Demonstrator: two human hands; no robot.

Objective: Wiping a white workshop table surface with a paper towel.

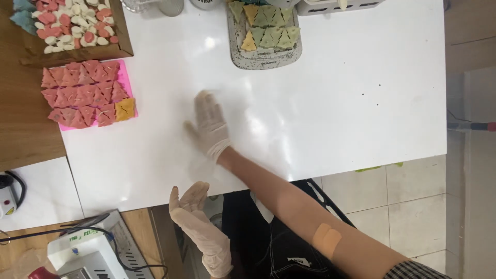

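Two gloved hands, both open and holding nothing: the right hand (209, 124) lies flat, fingers spread, on the white table (351, 93) at mid-frame, while the left hand (199, 227) hovers off the table's near edge, lower centre. Bare tabletop stretches right — wide room there. The pink mat (126, 77) of triangular pieces lies upper left, apart from the right hand; a grey tray (263, 61) sits top centre.

Two gloved hands: the right hand (209, 124) and the left hand (199, 227). One pink mat (125, 77) carries many reddish triangle pieces and one orange piece (125, 109). One grey tray (263, 58) holds about ten green and yellow triangles. One wooden tray (77, 54) holds too many small pieces to count.
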